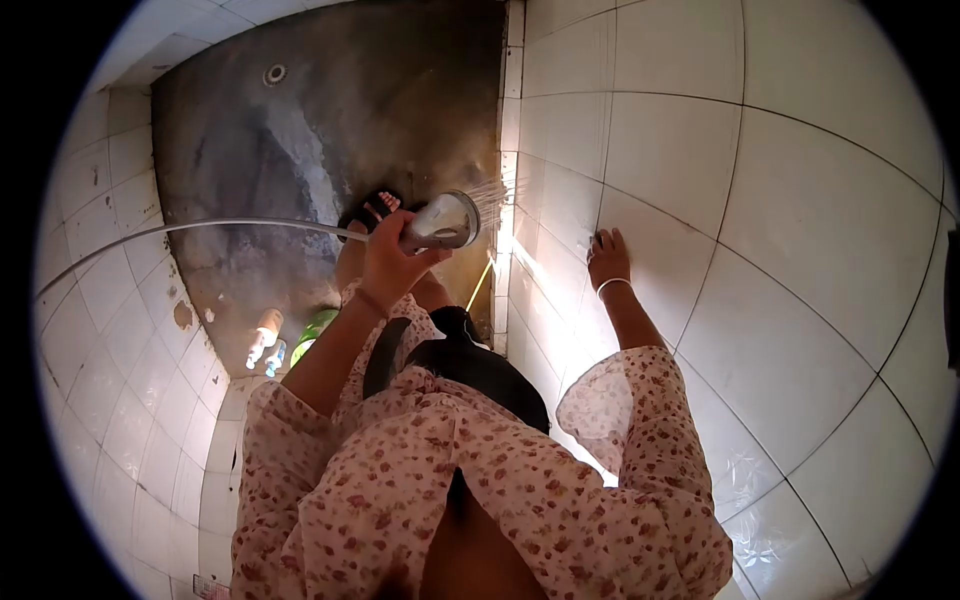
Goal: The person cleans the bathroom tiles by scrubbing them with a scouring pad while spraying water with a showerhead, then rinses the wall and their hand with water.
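Note:
A silver shower head [440, 224] is held in my left hand [392, 258], whose fingers wrap round its handle. Water sprays from its face to the right, onto the foot of the white tiled wall [670, 135]. From the handle a grey hose [235, 222] curves away to the left edge. My right hand [608, 262] lies against the tiled wall with its fingers apart and holds nothing. There is a white band on that wrist.
The dark wet floor [420, 90] has a round drain [274, 75] at the upper left. Bottles [267, 330] and a green object [313, 332] stand by the left wall. A black sandal [380, 206] and a thin yellow stick [480, 284] are near my left hand.

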Motion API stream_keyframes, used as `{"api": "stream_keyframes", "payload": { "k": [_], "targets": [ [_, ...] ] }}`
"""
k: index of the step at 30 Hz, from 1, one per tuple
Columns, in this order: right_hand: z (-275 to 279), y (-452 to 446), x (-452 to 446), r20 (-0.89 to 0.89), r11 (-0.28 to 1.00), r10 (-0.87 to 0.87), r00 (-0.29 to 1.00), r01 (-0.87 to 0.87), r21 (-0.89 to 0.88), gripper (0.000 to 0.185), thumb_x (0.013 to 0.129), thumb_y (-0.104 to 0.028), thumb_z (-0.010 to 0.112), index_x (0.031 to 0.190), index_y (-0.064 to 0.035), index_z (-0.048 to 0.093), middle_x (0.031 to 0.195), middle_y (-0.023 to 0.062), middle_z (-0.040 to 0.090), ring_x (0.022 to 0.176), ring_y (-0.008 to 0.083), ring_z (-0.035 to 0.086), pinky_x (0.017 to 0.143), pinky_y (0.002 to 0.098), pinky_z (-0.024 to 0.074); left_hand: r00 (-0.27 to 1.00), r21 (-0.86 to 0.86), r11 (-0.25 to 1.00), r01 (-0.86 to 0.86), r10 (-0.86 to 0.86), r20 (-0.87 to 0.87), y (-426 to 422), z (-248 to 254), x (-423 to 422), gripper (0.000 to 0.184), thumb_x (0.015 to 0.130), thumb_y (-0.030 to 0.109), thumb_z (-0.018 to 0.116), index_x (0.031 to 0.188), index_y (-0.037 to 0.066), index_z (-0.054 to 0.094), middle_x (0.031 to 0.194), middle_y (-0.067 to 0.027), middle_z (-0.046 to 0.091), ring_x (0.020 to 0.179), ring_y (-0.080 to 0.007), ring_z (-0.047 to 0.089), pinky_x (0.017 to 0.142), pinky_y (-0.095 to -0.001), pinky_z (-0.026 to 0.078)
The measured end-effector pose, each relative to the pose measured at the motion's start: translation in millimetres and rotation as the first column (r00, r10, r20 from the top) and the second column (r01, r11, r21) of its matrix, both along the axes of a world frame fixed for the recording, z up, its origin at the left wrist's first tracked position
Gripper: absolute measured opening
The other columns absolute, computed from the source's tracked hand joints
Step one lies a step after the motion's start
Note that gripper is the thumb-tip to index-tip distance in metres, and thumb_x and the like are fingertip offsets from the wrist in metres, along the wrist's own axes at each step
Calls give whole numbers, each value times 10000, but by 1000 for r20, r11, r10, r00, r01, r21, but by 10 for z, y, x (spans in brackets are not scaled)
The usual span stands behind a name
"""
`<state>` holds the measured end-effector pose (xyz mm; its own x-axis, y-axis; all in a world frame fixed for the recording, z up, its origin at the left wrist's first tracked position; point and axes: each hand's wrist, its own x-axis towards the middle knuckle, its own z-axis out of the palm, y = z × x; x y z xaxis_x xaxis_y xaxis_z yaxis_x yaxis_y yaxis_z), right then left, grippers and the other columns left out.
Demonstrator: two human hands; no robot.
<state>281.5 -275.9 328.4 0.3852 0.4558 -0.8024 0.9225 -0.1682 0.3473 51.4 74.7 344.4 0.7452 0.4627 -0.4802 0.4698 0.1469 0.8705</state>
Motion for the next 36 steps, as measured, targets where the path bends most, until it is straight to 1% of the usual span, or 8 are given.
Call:
{"api": "stream_keyframes", "payload": {
  "k": [3, 7, 14, 18, 20, 24, 30, 36],
  "targets": [
    [-264, -434, -110, -60, 994, 40, 997, -34, 105, 342, 901, -241, 485, 1140, -68, 659, 1229, 39, 613, 1282, 210, 420, 1145, 429, 198, 994, 70, 997, -23, 31, -104, 206, 32, 13, 451, 659, 180, 835, 956, -26, 565, 899, -85, 636, 842, -158, 606, 748, -279, 487],
    [-300, 506, 878, 273, 861, 70, 960, -196, 469, 284, 879, -228, 538, 1058, -53, 673, 1139, 41, 631, 1196, 217, 461, 1108, 449, 257, 987, -12, 989, -145, 144, -67, 423, 241, 367, 445, 694, 222, 797, 1002, -1, 568, 891, -66, 628, 803, -113, 579, 722, -278, 483],
    [2013, 3014, 2135, 853, 890, 35, 520, -405, 211, 334, 882, -238, 581, 1205, -153, 573, 1273, -30, 547, 1210, 180, 470, 1017, 468, 341, 945, 45, 970, -241, 224, 238, 605, 745, 1108, 499, 678, 322, 830, 975, 7, 582, 873, -56, 643, 808, -112, 597, 732, -271, 494],
    [1695, 2850, 2393, 818, 767, 27, 574, -537, 351, 246, 894, -218, 547, 1103, -120, 632, 1211, 0, 568, 1194, 205, 461, 1023, 444, 328, 931, -38, 974, -222, 224, 287, 585, 890, 1318, 505, 652, 340, 850, 949, 31, 584, 835, -45, 627, 774, -96, 576, 702, -270, 487],
    [1335, 2517, 2062, 637, 922, 41, 770, -275, 273, 382, 923, -228, 506, 1291, -127, 528, 1392, 3, 450, 1320, 212, 342, 1130, 431, 219, 954, -26, 990, -138, 140, 265, 486, 884, 1342, 513, 668, 347, 841, 970, 25, 579, 857, -30, 621, 801, -100, 573, 728, -263, 481],
    [258, 1329, 1543, 201, 988, 77, 976, -102, 118, 316, 937, -246, 448, 1172, -118, 615, 1328, 17, 534, 1312, 207, 382, 1141, 443, 198, 953, -93, 991, -93, 115, 280, 208, 646, 1385, 510, 587, 287, 880, 905, 17, 587, 820, -76, 598, 741, -160, 575, 678, -286, 480],
    [1040, 1593, 1832, 526, 930, 152, 837, -301, 212, 329, 900, -254, 504, 1211, -166, 565, 1333, -12, 500, 1314, 186, 369, 1126, 477, 215, 933, -156, 987, 20, 37, 357, 188, 1240, 1407, 491, 604, 233, 861, 941, 36, 564, 842, -50, 578, 783, -140, 544, 721, -282, 456],
    [2121, 2248, 2338, 787, 802, -65, 614, -437, 408, 385, 842, -173, 603, 1224, -166, 554, 1331, -7, 489, 1288, 212, 393, 1084, 504, 265, 896, -289, 957, 10, 120, 428, -303, 1197, 1453, 512, 612, 247, 869, 945, 18, 555, 849, -73, 582, 800, -170, 560, 729, -303, 468]
  ]
}}
